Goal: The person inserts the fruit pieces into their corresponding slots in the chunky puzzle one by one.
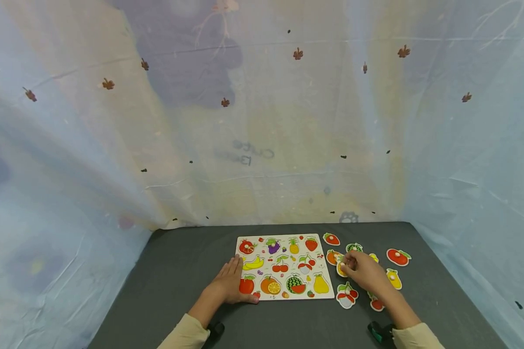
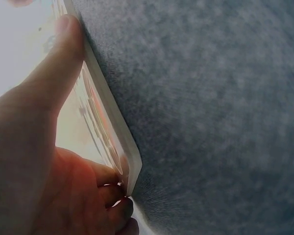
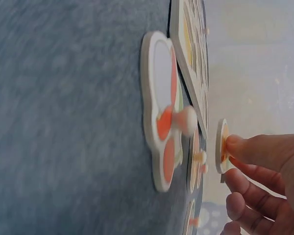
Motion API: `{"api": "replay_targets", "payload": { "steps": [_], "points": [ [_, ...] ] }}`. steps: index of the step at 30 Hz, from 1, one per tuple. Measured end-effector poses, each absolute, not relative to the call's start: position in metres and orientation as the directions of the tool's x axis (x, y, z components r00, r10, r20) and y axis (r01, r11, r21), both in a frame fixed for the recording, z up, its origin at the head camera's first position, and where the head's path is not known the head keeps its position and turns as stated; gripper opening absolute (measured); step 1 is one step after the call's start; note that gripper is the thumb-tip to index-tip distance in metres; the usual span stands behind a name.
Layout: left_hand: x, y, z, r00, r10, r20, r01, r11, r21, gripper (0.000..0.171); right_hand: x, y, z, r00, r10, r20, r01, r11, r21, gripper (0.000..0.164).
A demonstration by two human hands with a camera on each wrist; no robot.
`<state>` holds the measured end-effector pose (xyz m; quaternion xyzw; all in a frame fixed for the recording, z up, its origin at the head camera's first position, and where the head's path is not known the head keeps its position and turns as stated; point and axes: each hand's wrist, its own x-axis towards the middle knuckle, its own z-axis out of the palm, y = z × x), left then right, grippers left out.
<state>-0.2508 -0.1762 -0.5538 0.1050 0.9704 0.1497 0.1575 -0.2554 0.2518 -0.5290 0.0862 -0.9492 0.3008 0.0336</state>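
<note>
Dark surface below, the outspread left hand steadies the board, beside which the right hand pinches a fruit piece, seemingly mid-pickup and next needing its shape matched.

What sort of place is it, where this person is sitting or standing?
Perhaps a small screened-off play or recording corner: a printed sheet surrounds the back and sides of a dark table, which bears a fruit board.
</note>
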Motion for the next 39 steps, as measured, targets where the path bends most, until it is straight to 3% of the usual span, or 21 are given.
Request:
{"api": "replay_targets", "payload": {
  "steps": [10,23,39],
  "points": [
    [-0.253,-0.178,-0.561,-0.933,0.267,-0.242,0.176,0.924,0.341,0.144,-0.264,0.233,-0.527,-0.97,-0.176,0.167,-0.24,0.795,-0.558,0.012],
    [-0.244,-0.171,-0.541,-0.929,0.244,-0.277,0.159,0.941,0.297,0.138,-0.275,0.207,-0.523,-0.946,-0.236,0.221,-0.321,0.768,-0.555,0.01],
    [-0.254,-0.178,-0.566,-0.935,0.264,-0.238,0.175,0.924,0.339,0.142,-0.297,0.174,-0.523,-0.929,-0.287,0.232,-0.369,0.742,-0.56,0.01]
  ]
}}
